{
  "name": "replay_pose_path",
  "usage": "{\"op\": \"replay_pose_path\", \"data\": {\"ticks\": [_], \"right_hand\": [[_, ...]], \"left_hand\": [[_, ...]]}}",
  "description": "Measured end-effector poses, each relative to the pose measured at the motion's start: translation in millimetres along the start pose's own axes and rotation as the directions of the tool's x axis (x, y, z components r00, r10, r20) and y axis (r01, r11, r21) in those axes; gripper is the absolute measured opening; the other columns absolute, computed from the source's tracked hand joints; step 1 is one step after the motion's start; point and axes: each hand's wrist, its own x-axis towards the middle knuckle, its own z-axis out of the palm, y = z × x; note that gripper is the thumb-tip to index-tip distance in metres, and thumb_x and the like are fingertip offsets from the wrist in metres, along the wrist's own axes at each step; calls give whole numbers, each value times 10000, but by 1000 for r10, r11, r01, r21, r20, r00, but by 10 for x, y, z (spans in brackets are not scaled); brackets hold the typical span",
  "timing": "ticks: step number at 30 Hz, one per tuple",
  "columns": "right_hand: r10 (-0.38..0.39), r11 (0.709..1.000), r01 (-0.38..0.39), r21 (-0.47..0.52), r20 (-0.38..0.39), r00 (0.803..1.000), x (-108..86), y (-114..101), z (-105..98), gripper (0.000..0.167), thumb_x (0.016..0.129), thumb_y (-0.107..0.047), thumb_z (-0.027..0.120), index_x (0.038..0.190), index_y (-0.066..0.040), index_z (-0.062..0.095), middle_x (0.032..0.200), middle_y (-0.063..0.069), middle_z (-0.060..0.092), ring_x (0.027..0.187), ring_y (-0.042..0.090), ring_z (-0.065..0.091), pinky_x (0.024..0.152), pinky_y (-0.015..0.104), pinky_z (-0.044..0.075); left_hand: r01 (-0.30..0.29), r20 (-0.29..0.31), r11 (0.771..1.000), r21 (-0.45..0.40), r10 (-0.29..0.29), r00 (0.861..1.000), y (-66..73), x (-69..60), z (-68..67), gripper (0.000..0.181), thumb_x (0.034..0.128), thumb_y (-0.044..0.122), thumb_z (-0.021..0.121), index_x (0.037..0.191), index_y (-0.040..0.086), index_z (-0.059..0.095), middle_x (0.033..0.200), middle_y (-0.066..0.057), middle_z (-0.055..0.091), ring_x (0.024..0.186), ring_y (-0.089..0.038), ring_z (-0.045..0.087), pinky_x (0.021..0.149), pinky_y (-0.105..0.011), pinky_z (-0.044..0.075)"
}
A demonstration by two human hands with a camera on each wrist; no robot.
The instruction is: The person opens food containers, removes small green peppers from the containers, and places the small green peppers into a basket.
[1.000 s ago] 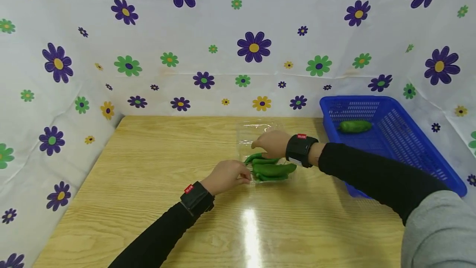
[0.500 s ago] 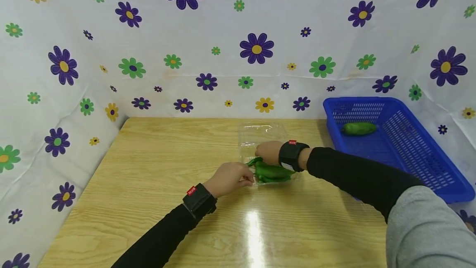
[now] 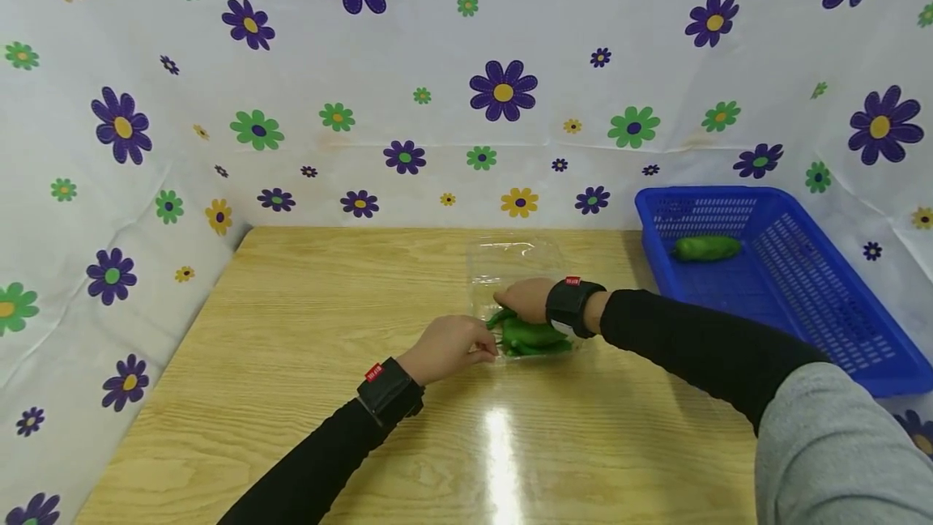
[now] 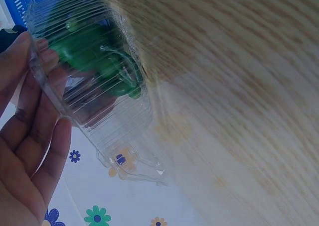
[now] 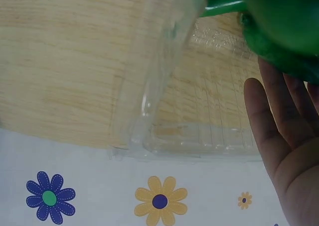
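A clear plastic clamshell box (image 3: pixel 496 263) lies on the table with its lid folded back toward the curtain. Several green peppers (image 3: pixel 535 335) fill its near half; the left wrist view shows them through the ribbed wall (image 4: pixel 94 114). My left hand (image 3: pixel 450 347) pinches the box's left rim between thumb and fingers. Over the peppers is my right hand (image 3: pixel 526 300), partly hiding them. In the right wrist view its straight fingers (image 5: pixel 281 99) touch the underside of a large green pepper (image 5: pixel 286 17) from the far side.
On the right stands a blue plastic basket (image 3: pixel 773 298) with slotted walls, one green pepper (image 3: pixel 705 248) inside it. A white flowered curtain (image 3: pixel 408 47) borders the wooden table (image 3: pixel 313 290) at the back and sides. My right forearm crosses the basket's near left edge.
My right hand has come down from above the box onto the peppers, covering more of them. The left hand keeps its pinch on the rim. The head view has shifted slightly.
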Motion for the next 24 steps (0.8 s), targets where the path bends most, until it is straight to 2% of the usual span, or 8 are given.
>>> {"op": "replay_pose_path", "data": {"ticks": [4,9,15,24], "right_hand": [[-3,1000,3,3,3,1000,-43,-33,-69,72,934,-19,514,931,-54,576,858,83,639,788,206,595,695,334,458],[-29,999,30,26,-48,998,-60,-39,-98,148,877,28,572,959,-70,644,896,68,663,811,187,603,720,328,487],[-56,998,56,-8,-112,992,-126,-47,-159,125,835,-21,659,949,-53,702,905,77,643,836,209,629,743,324,519],[-92,996,90,-20,-136,986,-226,-44,-246,151,844,-30,666,976,-82,720,896,73,598,754,165,578,677,274,492]], "left_hand": [[5,4,1000,4,-5,1000,-2,2,11,45,832,239,709,855,214,739,845,94,682,751,-57,618,651,-205,493],[0,-6,1000,8,0,1000,1,-3,17,37,825,241,715,839,214,735,831,87,681,737,-58,614,641,-203,487],[-12,-14,1000,-5,12,1000,20,-4,-5,46,828,229,710,837,190,732,843,77,697,741,-71,626,640,-199,489],[-7,-8,1000,-2,7,1000,18,-1,2,44,832,217,707,851,192,737,857,69,703,757,-78,635,650,-201,494]]}}
